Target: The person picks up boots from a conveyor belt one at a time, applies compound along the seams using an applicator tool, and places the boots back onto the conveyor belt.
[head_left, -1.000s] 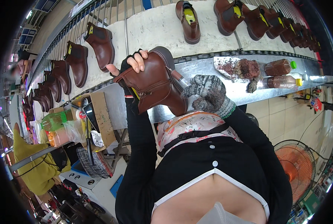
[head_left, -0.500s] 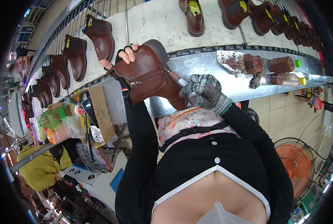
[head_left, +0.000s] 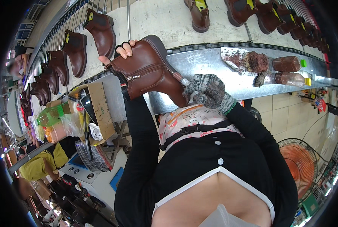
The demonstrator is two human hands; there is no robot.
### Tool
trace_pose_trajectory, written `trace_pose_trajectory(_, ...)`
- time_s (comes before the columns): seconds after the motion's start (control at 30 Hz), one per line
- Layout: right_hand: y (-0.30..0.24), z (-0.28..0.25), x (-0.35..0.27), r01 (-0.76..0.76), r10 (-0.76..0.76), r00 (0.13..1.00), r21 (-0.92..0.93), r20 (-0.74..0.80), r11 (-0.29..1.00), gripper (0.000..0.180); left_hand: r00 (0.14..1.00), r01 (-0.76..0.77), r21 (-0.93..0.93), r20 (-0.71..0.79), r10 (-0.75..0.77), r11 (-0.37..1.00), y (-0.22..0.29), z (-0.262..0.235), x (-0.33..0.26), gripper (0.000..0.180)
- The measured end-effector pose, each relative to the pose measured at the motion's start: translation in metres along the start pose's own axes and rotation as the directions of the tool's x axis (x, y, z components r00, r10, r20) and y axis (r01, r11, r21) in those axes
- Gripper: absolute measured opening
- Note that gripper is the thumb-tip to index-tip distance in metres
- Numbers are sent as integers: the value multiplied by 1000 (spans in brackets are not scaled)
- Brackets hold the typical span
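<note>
My left hand (head_left: 121, 51) grips a brown leather ankle boot (head_left: 150, 72) by its top opening and holds it tilted over the steel shelf (head_left: 203, 64), its zip side toward me. My right hand (head_left: 207, 90), in a grey knitted glove, holds a small brush (head_left: 181, 79) whose tip touches the boot near the heel and sole.
A conveyor (head_left: 157, 19) behind carries several brown boots (head_left: 101, 32). On the shelf to the right lie a stained cloth (head_left: 252, 62) and two bottles (head_left: 290, 72). A cardboard box (head_left: 99, 109) and bottles stand at the left, an orange fan (head_left: 301, 170) at the lower right.
The boot has turned in my left hand, from toe-down to lying more level with the zip side showing. My gloved right hand has stayed at the heel end.
</note>
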State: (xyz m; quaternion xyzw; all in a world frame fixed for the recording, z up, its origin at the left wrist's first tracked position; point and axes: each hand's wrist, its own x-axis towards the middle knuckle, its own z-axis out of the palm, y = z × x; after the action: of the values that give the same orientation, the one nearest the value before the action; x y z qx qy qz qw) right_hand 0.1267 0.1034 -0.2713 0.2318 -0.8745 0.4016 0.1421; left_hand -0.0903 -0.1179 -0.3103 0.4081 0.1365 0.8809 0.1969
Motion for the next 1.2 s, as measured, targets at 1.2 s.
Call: trace_pose_trajectory(1.2, 54, 5, -94, -530, 554, 785, 765, 279, 366, 60, 652, 348, 783, -598, 467, 516, -12, -57, -36, 69)
